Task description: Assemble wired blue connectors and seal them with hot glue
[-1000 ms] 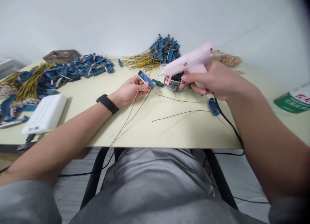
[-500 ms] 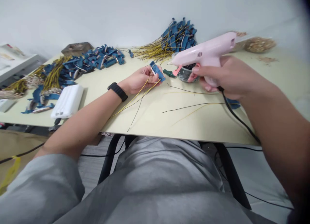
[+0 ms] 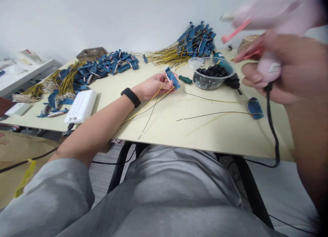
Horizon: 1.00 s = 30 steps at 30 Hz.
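Between the thumb and fingers of my left hand [image 3: 153, 86] is a small blue plastic part [image 3: 172, 78], with yellow and black wires trailing from it toward the table's front edge. My right hand [image 3: 289, 66], smeared by motion, is wrapped round the handle of a pale pink glue gun [image 3: 266, 13]. The gun is raised at the upper right, its nozzle toward the left and its pinkish-red stand hanging below. A black cord runs down from the handle. Just right of the blue part lies a green-handled tool [image 3: 185, 80].
A clear tub [image 3: 212, 81] holds small black pieces; a dark teal and black tool lies behind it. Another wired blue part [image 3: 255, 108] rests at the right. Blue parts with yellow wires [image 3: 196, 40] are heaped at the back, more [image 3: 110, 64] at left near a white box [image 3: 81, 106].
My right hand has swung the glue gun up and to the right, away from the blue part, uncovering the tub. The left hand keeps its hold; the whole view has shifted slightly.
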Each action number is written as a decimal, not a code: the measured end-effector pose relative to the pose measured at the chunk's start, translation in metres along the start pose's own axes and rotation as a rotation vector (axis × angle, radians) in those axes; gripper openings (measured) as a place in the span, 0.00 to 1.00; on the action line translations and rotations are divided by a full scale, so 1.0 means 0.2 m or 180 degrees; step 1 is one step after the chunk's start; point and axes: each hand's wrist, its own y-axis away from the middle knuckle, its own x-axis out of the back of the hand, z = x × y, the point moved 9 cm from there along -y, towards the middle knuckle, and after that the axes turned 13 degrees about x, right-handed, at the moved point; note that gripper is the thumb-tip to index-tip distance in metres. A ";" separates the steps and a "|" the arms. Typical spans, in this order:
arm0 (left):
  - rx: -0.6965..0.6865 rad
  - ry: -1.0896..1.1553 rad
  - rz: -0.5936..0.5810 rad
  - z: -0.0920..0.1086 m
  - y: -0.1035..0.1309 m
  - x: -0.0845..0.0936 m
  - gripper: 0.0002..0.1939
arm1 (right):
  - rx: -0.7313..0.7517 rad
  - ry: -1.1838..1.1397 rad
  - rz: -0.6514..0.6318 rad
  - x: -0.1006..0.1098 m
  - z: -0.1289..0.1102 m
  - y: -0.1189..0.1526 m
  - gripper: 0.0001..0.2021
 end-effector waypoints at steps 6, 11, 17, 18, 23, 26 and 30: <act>0.0036 -0.0132 -0.0061 0.01 0.02 0.00 0.20 | -0.0223 0.0231 -0.0498 -0.20 0.07 0.09 0.06; 0.0012 -0.0358 0.0024 0.02 0.02 -0.01 0.13 | -0.0339 0.0268 -0.0782 -0.25 0.14 0.10 0.09; -0.0037 -0.0500 0.0060 0.04 0.03 -0.04 0.12 | -0.0250 0.0599 -0.0946 -0.26 0.19 0.10 0.12; -0.0038 -0.0526 0.0031 0.04 0.03 -0.04 0.12 | -0.0260 0.0641 -0.0937 -0.27 0.19 0.10 0.12; -0.0038 -0.0672 0.0016 0.03 0.03 -0.03 0.13 | -0.0321 0.0616 -0.0938 -0.28 0.21 0.10 0.13; -0.0093 -0.0722 0.0004 0.03 0.02 -0.02 0.13 | -0.0349 0.0520 -0.0897 -0.29 0.21 0.10 0.14; -0.0137 -0.0801 -0.0005 0.03 0.02 -0.03 0.16 | -0.0348 0.0519 -0.0881 -0.30 0.20 0.11 0.14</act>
